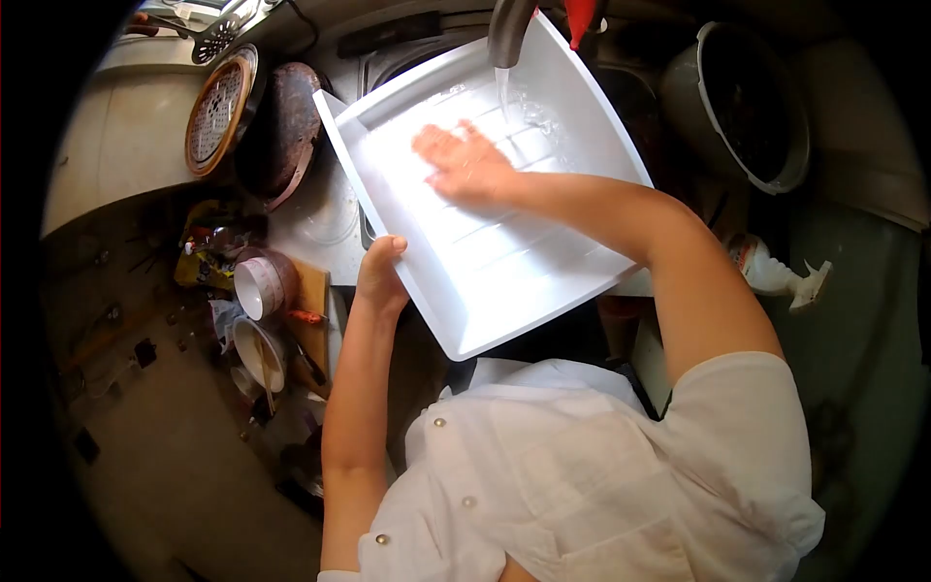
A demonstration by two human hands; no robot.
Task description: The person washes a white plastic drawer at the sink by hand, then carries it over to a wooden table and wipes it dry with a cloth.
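Note:
A white rectangular plastic tray (524,281) with raised walls and ridges across its bottom is tilted over the sink. My left hand (382,270) grips its left rim, the thumb over the edge and the other fingers hidden beneath. Inside the tray, my right hand (467,167) lies with fingers spread against the wet bottom, somewhat blurred. Water (503,92) runs from a grey faucet (508,39) into the tray's far part, where it splashes and pools.
Left of the sink stand a round perforated pan (217,114) and a dark worn pan (286,126). Below them are a pink-white bowl (262,287) and a cutting board (308,320). At right are a large pot (742,107) and a white spray bottle (776,274).

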